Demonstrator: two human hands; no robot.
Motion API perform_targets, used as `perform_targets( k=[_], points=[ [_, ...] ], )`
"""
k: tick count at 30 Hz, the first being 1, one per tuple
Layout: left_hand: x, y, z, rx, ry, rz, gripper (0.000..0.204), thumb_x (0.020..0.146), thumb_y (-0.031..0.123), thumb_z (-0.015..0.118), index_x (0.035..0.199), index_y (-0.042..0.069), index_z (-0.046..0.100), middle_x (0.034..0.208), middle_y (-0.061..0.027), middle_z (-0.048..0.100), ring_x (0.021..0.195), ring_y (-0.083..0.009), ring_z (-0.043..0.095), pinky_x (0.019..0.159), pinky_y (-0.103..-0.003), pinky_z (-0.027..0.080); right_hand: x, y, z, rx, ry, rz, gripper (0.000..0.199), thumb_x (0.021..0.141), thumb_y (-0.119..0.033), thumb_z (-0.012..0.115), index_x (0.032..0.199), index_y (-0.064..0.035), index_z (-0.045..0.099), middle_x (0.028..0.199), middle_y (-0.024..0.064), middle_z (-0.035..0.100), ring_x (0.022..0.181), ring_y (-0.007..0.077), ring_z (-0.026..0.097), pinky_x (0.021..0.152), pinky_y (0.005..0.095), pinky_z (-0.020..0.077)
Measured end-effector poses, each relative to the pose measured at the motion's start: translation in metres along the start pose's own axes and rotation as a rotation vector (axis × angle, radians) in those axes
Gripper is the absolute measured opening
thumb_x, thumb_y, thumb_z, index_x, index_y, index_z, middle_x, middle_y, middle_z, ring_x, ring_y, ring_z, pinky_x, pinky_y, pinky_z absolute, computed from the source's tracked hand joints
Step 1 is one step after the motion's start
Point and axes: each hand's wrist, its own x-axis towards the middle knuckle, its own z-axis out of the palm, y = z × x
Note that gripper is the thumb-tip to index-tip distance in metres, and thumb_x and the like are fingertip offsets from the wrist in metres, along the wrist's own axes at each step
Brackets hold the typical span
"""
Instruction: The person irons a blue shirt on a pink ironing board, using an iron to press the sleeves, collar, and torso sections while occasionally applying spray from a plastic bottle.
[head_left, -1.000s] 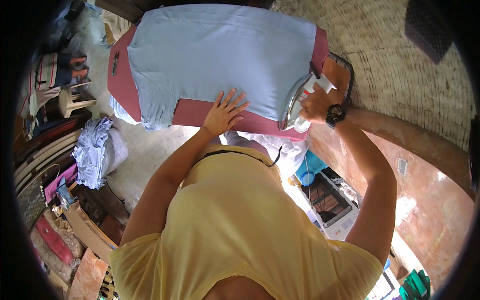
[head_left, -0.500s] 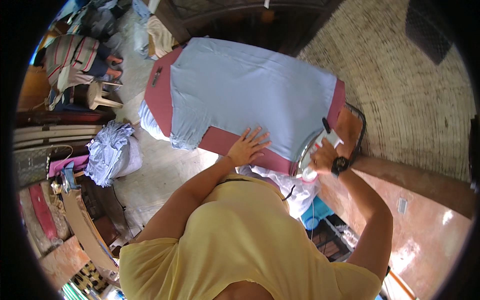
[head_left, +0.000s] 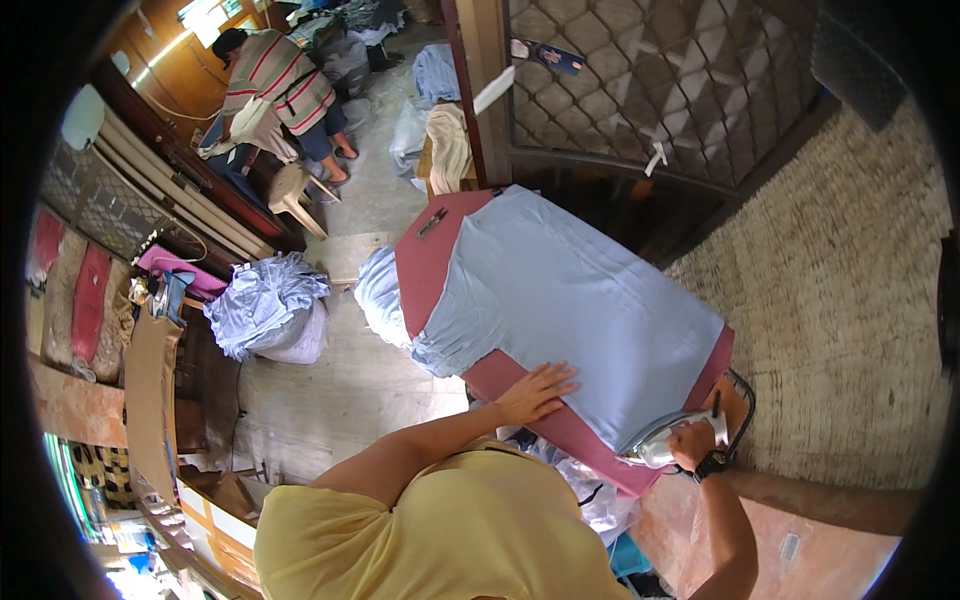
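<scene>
A light blue garment (head_left: 590, 290) is spread over a maroon ironing board (head_left: 490, 375), mostly smooth, with crumpled folds at its left end. My left hand (head_left: 537, 392) lies flat, fingers spread, across the garment's near edge and the board. My right hand (head_left: 690, 443), with a dark watch at the wrist, is closed round the handle of a steam iron (head_left: 655, 450). The iron is at the board's near right corner, by the garment's edge. Its soleplate is mostly hidden from above.
A black metal frame (head_left: 748, 410) rings the board's right end. Crumpled blue clothes (head_left: 265, 300) sit in a pile on the floor at left. Further back, a person in a striped top (head_left: 280, 85) bends beside a plastic stool (head_left: 292, 195). A mesh door (head_left: 650, 90) stands behind the board.
The view has swung, so the board appears lower, further right and more slanted. My left hand stays flat at the garment's edge, and my right hand still holds the iron near the same corner.
</scene>
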Motion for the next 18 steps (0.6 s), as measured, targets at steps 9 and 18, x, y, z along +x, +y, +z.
perform_targets(
  k=[9,18],
  points=[
    [-0.002,-0.057,-0.057,0.259,0.232,-0.258,0.035,0.095,0.02,0.056,0.129,0.014,0.056,0.145,-0.0117,0.044,0.131,-0.0358,0.042,0.108,-0.051,0.034,0.078,-0.06,-0.037,0.442,0.019,0.296,0.057,0.079,-0.057,0.073,0.104,-0.0059,0.07,0.087,0.0184,0.072,0.083,0.0356,0.071,0.074,0.0436,0.0551],
    [0.019,-0.139,-0.116,0.337,0.8,-0.712,0.04,0.087,0.016,0.066,0.124,0.009,0.056,0.13,-0.0152,0.049,0.119,-0.0375,0.045,0.098,-0.048,0.04,0.219,-0.16,-0.017,0.355,0.094,0.24,0.069,0.089,-0.068,0.049,0.111,-0.0042,0.065,0.089,0.0262,0.069,0.087,0.0454,0.066,0.077,0.0541,0.0514]
  ],
)
